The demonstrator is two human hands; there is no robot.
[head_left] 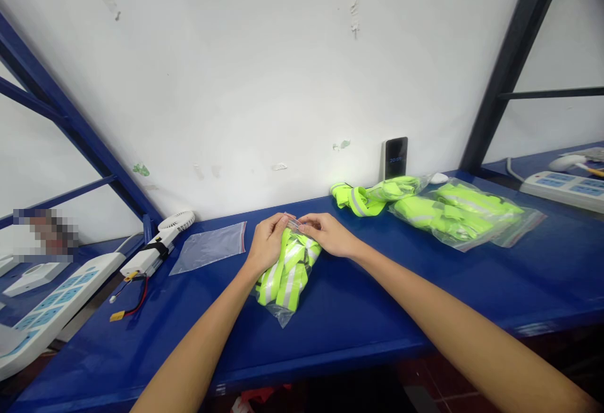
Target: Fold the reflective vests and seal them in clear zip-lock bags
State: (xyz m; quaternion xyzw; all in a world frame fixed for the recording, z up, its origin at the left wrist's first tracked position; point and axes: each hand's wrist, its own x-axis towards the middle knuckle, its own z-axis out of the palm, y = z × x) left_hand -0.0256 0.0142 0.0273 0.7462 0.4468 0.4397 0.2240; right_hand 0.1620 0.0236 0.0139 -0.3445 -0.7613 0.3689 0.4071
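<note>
A clear zip bag (287, 268) lies in front of me on the blue table, with a folded neon-yellow reflective strap bundle showing through it. At its top edge, my left hand (268, 241) is closed on the left part of the opening. My right hand (330, 233) pinches the same edge on the right, its fingertips close to the left ones. To the left lies a flat, unfilled zip bag (212, 248) with a red line along its edge.
Filled bags of neon-yellow straps (453, 211) and a loose neon-yellow strap (356, 199) lie at the right. Behind them a phone (395, 158) leans on the wall. A small white fan (178, 220), a battery lead (136, 303) and a power strip (61, 309) are at the left.
</note>
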